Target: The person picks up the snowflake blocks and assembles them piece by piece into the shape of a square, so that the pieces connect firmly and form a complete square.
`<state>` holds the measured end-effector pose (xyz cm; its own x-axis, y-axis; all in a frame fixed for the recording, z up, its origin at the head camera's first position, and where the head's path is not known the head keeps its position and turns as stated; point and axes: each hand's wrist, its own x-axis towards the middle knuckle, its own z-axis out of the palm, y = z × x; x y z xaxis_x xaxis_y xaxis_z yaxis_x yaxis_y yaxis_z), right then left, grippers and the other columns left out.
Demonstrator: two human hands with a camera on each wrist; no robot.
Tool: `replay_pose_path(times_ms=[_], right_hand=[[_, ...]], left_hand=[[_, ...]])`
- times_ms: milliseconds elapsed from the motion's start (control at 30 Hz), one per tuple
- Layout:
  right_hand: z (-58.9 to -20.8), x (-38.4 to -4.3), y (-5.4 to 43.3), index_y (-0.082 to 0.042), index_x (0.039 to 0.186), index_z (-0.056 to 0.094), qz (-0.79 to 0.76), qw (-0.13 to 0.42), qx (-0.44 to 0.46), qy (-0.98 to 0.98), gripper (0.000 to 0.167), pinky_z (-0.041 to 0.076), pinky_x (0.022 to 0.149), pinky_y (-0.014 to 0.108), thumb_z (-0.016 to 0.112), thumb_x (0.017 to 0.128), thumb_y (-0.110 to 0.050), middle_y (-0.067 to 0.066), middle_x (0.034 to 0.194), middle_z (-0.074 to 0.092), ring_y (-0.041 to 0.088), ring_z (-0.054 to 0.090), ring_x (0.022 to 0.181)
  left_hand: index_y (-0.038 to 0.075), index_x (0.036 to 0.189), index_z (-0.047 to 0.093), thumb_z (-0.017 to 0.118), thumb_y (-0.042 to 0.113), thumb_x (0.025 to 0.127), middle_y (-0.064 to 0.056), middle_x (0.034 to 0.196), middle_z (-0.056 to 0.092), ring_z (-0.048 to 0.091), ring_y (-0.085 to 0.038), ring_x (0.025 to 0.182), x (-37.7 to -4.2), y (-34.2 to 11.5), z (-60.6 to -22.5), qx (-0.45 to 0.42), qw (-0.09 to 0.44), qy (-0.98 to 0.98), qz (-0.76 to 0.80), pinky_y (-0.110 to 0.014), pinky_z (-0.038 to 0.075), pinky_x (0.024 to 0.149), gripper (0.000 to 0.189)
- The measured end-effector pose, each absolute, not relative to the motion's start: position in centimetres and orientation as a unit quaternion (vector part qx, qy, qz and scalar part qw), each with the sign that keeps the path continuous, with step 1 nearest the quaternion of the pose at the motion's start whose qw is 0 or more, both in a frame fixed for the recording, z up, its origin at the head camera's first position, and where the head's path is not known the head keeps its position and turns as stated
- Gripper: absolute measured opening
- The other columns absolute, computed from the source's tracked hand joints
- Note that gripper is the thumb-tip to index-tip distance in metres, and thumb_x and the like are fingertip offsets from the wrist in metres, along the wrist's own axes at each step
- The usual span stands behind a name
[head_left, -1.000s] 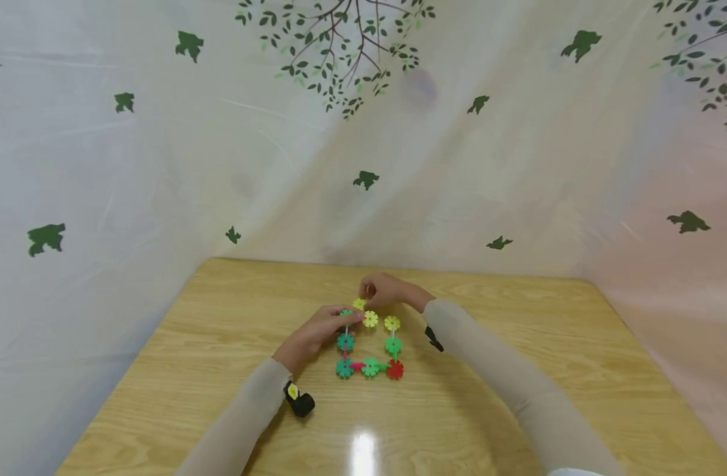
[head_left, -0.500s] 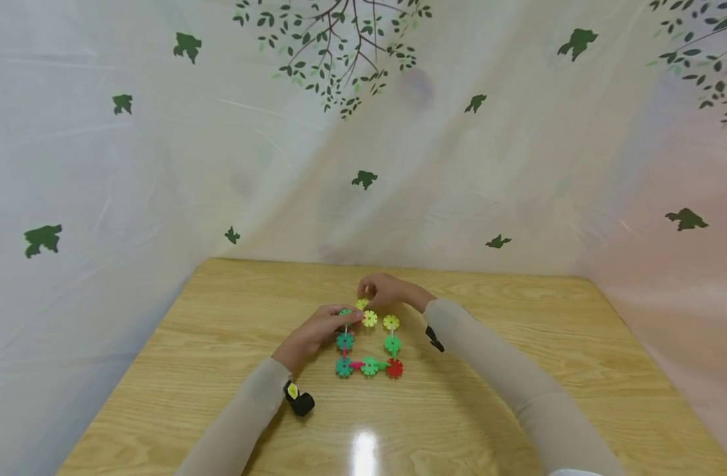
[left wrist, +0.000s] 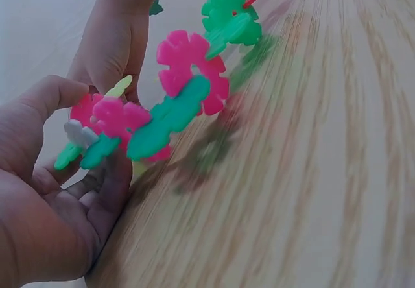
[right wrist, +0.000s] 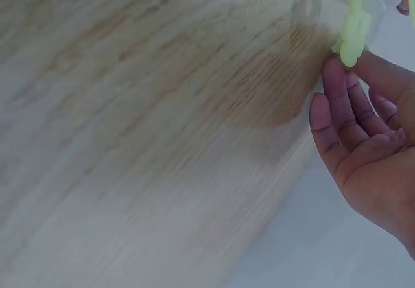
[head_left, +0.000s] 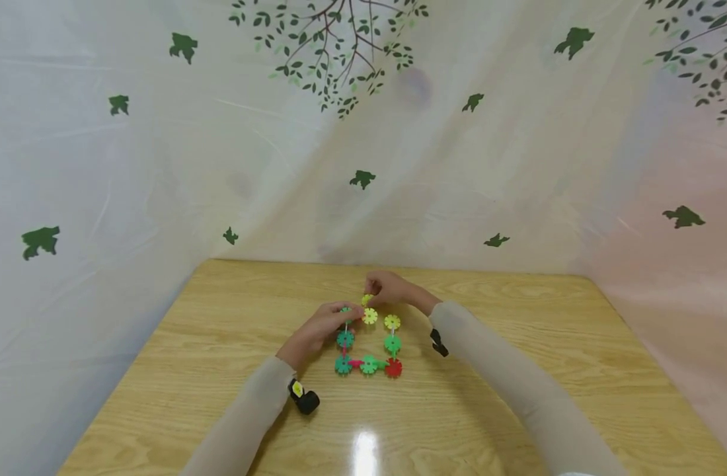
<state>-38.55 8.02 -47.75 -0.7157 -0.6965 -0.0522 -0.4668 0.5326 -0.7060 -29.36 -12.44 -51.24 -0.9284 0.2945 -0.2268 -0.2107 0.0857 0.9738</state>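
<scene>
Notched plastic snowflake discs are joined in a frame-like chain, with teal (head_left: 345, 338), green (head_left: 369, 364), red (head_left: 393, 368) and yellow (head_left: 392, 322) pieces. My left hand (head_left: 322, 325) grips the chain's upper left corner. In the left wrist view its thumb and fingers hold a cluster of pink (left wrist: 120, 118) and green (left wrist: 170, 119) discs. A pale yellow disc (head_left: 369, 316) sticks out beside the left fingertips. Just behind it, my right hand (head_left: 392, 289) pinches another yellow disc (right wrist: 355, 32) between thumb and fingertips. A gap separates the pale yellow disc from the right-hand column.
The chain is over a wooden table (head_left: 494, 423), near its far side. Behind the table hangs a pale cloth (head_left: 280, 165) printed with leaves and birds. A black wrist camera (head_left: 305, 398) sits on the left sleeve, another (head_left: 439, 343) on the right.
My right hand has shifted slightly right with its yellow disc, which now stands just behind the pale yellow one. The left hand keeps its grip on the corner, having moved only a little.
</scene>
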Motion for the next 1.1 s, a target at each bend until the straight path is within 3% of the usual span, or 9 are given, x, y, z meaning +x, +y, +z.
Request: replay_pose_path(times_ms=[133,367,600,867,1100], right_hand=[[-47.6,-38.1,8.6,0.002,0.096,0.064,-0.358,0.148,-0.32,0.865,0.017,0.048,0.068,0.022,0.077,0.086,0.003,0.011,0.087,0.066,0.011,0.056,0.076],[-47.6,-37.2,10.2,0.002,0.104,0.073,-0.38,0.098,-0.307,0.867,0.015,0.057,0.086,0.031,0.075,0.09,-0.002,0.016,0.102,0.073,0.02,0.068,0.093],[-47.3,-35.9,11.3,0.004,0.094,0.069,-0.428,0.102,-0.303,0.845,0.009,0.055,0.075,0.023,0.075,0.089,0.0,0.014,0.091,0.071,0.011,0.064,0.082],[-47.3,-34.3,11.7,0.0,0.092,0.07,-0.433,0.09,-0.298,0.846,0.01,0.057,0.076,0.022,0.078,0.087,-0.003,0.01,0.091,0.072,0.007,0.065,0.081],[-47.6,-33.5,11.7,0.0,0.09,0.071,-0.443,0.074,-0.309,0.838,0.008,0.059,0.078,0.022,0.078,0.088,-0.003,0.013,0.092,0.073,0.009,0.069,0.082]], left_hand=[[0.005,0.107,0.073,0.068,0.026,0.097,0.0,0.094,0.065,0.059,-0.009,0.07,-29.4,-12.0,-51.3,0.011,0.172,0.71,0.683,-0.019,0.048,0.061,0.024],[0.005,0.11,0.071,0.067,0.025,0.097,0.002,0.095,0.068,0.062,-0.009,0.07,-29.6,-11.5,-51.4,-0.016,0.156,0.697,0.699,-0.019,0.051,0.062,0.024],[0.002,0.118,0.068,0.067,0.022,0.098,0.001,0.095,0.068,0.065,-0.009,0.068,-29.7,-11.3,-51.4,-0.02,0.15,0.697,0.701,-0.02,0.054,0.063,0.028],[0.002,0.118,0.07,0.076,0.016,0.09,0.001,0.075,0.066,0.062,-0.01,0.064,-29.8,-11.3,-51.4,-0.015,0.136,0.702,0.699,-0.021,0.051,0.061,0.032],[0.001,0.116,0.072,0.078,0.014,0.088,0.001,0.07,0.063,0.058,-0.009,0.064,-29.7,-11.3,-51.4,-0.006,0.122,0.707,0.697,-0.021,0.048,0.061,0.031]])
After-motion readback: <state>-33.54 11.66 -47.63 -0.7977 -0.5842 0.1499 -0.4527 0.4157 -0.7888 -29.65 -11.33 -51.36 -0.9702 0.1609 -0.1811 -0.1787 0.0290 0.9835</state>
